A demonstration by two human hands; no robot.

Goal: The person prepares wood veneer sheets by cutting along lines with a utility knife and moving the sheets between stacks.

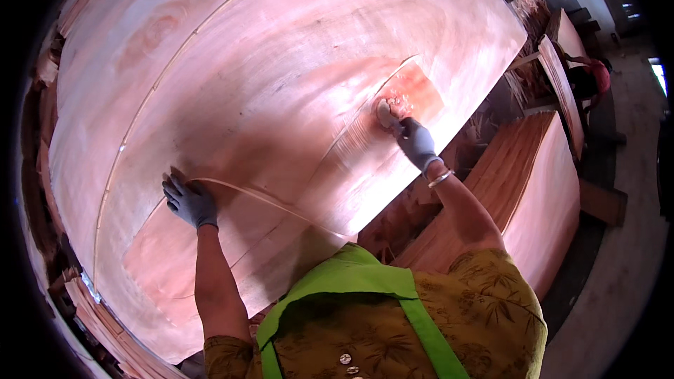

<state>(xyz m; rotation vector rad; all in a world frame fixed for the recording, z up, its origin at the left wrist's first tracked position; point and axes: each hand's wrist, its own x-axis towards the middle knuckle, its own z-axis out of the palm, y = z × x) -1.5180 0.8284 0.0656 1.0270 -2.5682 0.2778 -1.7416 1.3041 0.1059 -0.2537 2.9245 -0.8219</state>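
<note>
A large pale pink wood veneer sheet [295, 49] lies spread in front of me. My left hand [189, 200], in a grey glove, rests on it with fingers apart. A thin, curved veneer strip [274, 201] starts beside its fingers and runs towards my body. My right hand [416, 142], also gloved in grey, is closed round a small scraper-like tool [385, 114] with a pale, rounded head. The tool's head touches or hovers just over the edge of a darker orange veneer patch [418, 91] with shiny, wet-looking spots. Its handle is mostly hidden in the glove.
A long thin cord or strip [133, 126] curves across the sheet's left side. To my right stands a thick stack of veneer [540, 189], with ragged scraps [528, 10] farther off. Another person in red [598, 76] is beside a leaning board [562, 95].
</note>
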